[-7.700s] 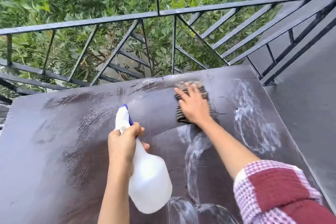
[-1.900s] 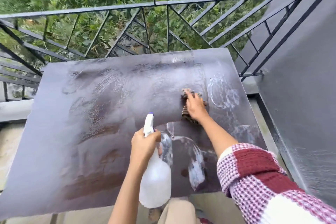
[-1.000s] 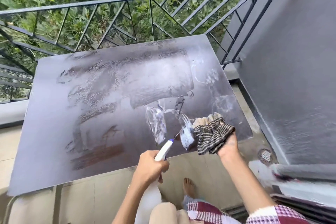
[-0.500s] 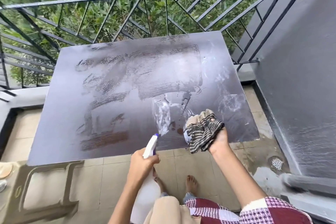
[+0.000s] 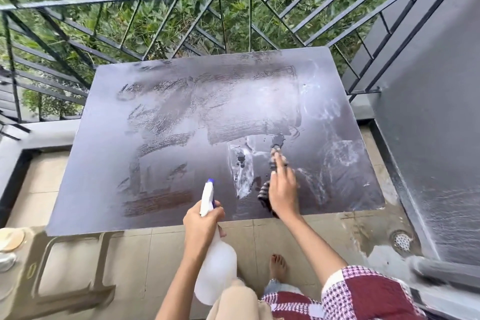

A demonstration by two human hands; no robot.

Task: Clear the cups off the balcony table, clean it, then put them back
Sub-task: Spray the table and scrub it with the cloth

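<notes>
Presses cloth (image 5: 263, 193) onto surface (image 5: 124, 158) near its front edge with flat right hand (image 5: 283, 191); grips spray bottle (image 5: 215, 270) in curled left hand (image 5: 202, 223).

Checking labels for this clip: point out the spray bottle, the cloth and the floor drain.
spray bottle (image 5: 217, 266): head view, its translucent body.
cloth (image 5: 262, 193): head view, its striped left edge.
floor drain (image 5: 402, 240): head view, its round grate.

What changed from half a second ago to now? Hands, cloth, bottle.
The right hand brought the cloth down. It had held the cloth bunched up above the near edge of the table; now it presses it flat on the wet top. The left hand still grips the spray bottle, nozzle toward the table. The wipe streaks look unchanged.
</notes>
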